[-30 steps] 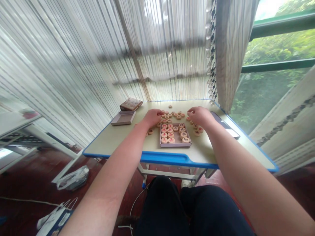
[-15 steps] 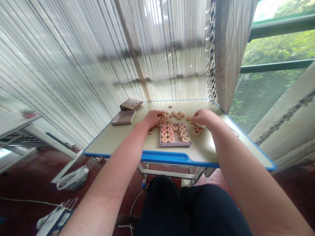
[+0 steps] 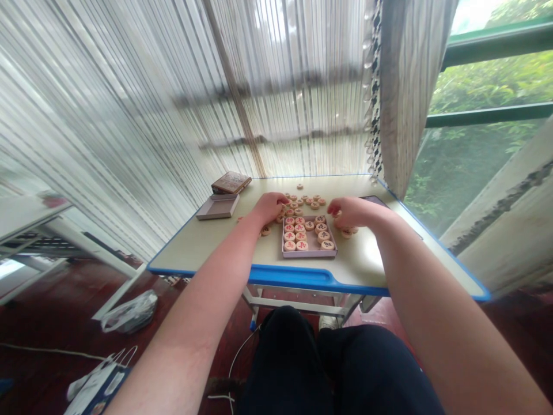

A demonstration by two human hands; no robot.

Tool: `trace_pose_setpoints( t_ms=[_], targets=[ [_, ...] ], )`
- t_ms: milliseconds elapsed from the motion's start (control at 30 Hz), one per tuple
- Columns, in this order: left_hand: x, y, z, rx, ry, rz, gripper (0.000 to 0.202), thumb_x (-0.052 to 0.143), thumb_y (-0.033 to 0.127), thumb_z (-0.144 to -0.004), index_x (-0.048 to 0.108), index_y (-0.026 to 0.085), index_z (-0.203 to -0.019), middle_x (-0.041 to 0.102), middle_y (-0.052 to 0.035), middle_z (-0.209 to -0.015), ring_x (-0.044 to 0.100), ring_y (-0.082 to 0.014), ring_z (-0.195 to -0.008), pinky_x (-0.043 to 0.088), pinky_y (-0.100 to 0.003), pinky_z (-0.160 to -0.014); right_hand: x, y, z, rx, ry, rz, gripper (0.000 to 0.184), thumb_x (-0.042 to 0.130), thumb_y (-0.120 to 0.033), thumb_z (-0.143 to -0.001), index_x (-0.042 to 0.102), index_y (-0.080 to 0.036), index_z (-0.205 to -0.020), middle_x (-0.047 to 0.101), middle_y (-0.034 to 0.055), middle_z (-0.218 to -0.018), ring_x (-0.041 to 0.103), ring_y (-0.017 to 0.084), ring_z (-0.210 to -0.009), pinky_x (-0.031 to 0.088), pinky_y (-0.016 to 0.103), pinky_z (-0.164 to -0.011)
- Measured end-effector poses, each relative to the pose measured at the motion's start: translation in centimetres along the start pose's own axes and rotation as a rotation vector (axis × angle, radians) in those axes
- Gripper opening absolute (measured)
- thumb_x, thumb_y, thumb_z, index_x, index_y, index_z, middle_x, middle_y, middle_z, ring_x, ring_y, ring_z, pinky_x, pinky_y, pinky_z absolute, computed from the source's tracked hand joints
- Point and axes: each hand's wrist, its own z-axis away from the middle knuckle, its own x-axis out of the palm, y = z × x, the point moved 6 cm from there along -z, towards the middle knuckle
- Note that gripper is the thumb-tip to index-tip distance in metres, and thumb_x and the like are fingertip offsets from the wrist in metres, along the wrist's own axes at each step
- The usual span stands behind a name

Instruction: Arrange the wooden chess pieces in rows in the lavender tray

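A shallow grey tray (image 3: 309,252) lies on the table (image 3: 216,248) with several round wooden chess pieces (image 3: 301,236) set in rows inside it. More loose pieces (image 3: 307,200) are scattered beyond the tray and at both sides. My left hand (image 3: 268,206) rests with curled fingers on the pieces by the tray's far left corner. My right hand (image 3: 351,211) hovers at the tray's far right corner, fingers pinched together over loose pieces; what they grip is too small to name.
An empty grey box lid (image 3: 217,206) and a brown patterned box (image 3: 231,182) sit at the table's far left. A dark flat thing (image 3: 375,200) lies behind my right hand. Striped curtains hang behind the table. Bags (image 3: 129,312) lie on the floor.
My right hand has drawn left and nearer, from the loose pieces at the right toward the tray's corner. My left hand has hardly moved.
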Motion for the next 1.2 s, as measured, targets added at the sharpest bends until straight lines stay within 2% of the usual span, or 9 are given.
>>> trace_pose_setpoints(
  t_ms=[100, 200, 300, 400, 467, 633, 933, 1200],
  targets=[
    [-0.1, -0.3, -0.1, 0.007, 0.035, 0.009, 0.037, 0.042, 0.009, -0.072, 0.070, 0.019, -0.094, 0.069, -0.0055, -0.098, 0.060, -0.0191, -0.096, 0.043, -0.029, -0.089, 0.2, 0.6, 0.0, 0.078, -0.049, 0.050, 0.036, 0.062, -0.026, -0.060, 0.068, -0.017, -0.094, 0.069, 0.0073, -0.080, 0.061, 0.020, -0.064, 0.043, 0.027, -0.052],
    [-0.2, -0.5, -0.2, 0.004, 0.064, 0.016, 0.037, 0.042, 0.008, -0.072, 0.070, 0.017, -0.094, 0.069, -0.0076, -0.096, 0.061, -0.0197, -0.092, 0.045, -0.030, -0.086, 0.1, 0.6, 0.2, 0.099, -0.083, 0.083, 0.025, 0.061, -0.028, -0.062, 0.069, -0.017, -0.082, 0.067, 0.0067, -0.068, 0.060, 0.020, -0.059, 0.042, 0.028, -0.051],
    [-0.1, -0.7, -0.2, -0.015, 0.063, -0.001, 0.037, 0.042, 0.007, -0.071, 0.069, 0.017, -0.095, 0.069, -0.0075, -0.097, 0.061, -0.0193, -0.092, 0.044, -0.030, -0.086, -0.7, 0.0, 0.3, 0.055, 0.051, -0.016, 0.029, 0.062, -0.027, -0.063, 0.066, -0.018, -0.090, 0.068, 0.0053, -0.078, 0.060, 0.017, -0.061, 0.042, 0.026, -0.052],
    [-0.2, -0.7, -0.2, -0.028, 0.058, -0.022, 0.036, 0.043, 0.007, -0.071, 0.069, 0.017, -0.095, 0.068, -0.0068, -0.098, 0.060, -0.0191, -0.094, 0.044, -0.029, -0.087, -1.3, -1.8, 0.6, -0.103, 0.217, -0.137, 0.031, 0.062, -0.027, -0.065, 0.062, -0.020, -0.095, 0.068, 0.0036, -0.090, 0.060, 0.014, -0.070, 0.043, 0.023, -0.057],
    [-0.2, -0.7, -0.2, -0.033, 0.056, -0.038, 0.037, 0.044, 0.006, -0.071, 0.069, 0.017, -0.095, 0.068, -0.0062, -0.098, 0.060, -0.0188, -0.094, 0.044, -0.029, -0.087, -1.0, -3.1, 0.7, -0.212, 0.260, -0.160, 0.029, 0.063, -0.029, -0.066, 0.062, -0.021, -0.094, 0.067, 0.0023, -0.091, 0.059, 0.014, -0.074, 0.043, 0.023, -0.060],
    [-0.1, -0.6, -0.3, -0.027, 0.048, -0.080, 0.036, 0.045, 0.007, -0.071, 0.069, 0.018, -0.095, 0.068, -0.0047, -0.099, 0.060, -0.0179, -0.095, 0.044, -0.028, -0.088, 0.2, -4.8, 0.6, -0.334, 0.282, -0.073, 0.025, 0.063, -0.029, -0.067, 0.061, -0.024, -0.091, 0.066, 0.0009, -0.090, 0.059, 0.016, -0.075, 0.043, 0.026, -0.063],
    [-0.2, -0.6, -0.2, -0.046, 0.040, -0.093, 0.036, 0.046, 0.006, -0.070, 0.069, 0.019, -0.094, 0.068, -0.0044, -0.099, 0.060, -0.0176, -0.094, 0.044, -0.027, -0.087, 0.8, -5.0, 0.4, -0.315, 0.254, 0.042, 0.023, 0.063, -0.033, -0.068, 0.065, -0.026, -0.091, 0.066, 0.0038, -0.090, 0.059, 0.020, -0.081, 0.044, 0.029, -0.067],
    [-0.2, -0.7, -0.2, -0.058, 0.040, -0.071, 0.033, 0.048, 0.008, -0.069, 0.069, 0.018, -0.093, 0.068, -0.0045, -0.097, 0.060, -0.0180, -0.092, 0.044, -0.027, -0.086, 0.9, -5.2, 0.3, -0.313, 0.248, 0.076, 0.022, 0.062, -0.039, -0.069, 0.069, -0.026, -0.085, 0.066, 0.0042, -0.080, 0.059, 0.020, -0.073, 0.043, 0.028, -0.060]
  ],
)
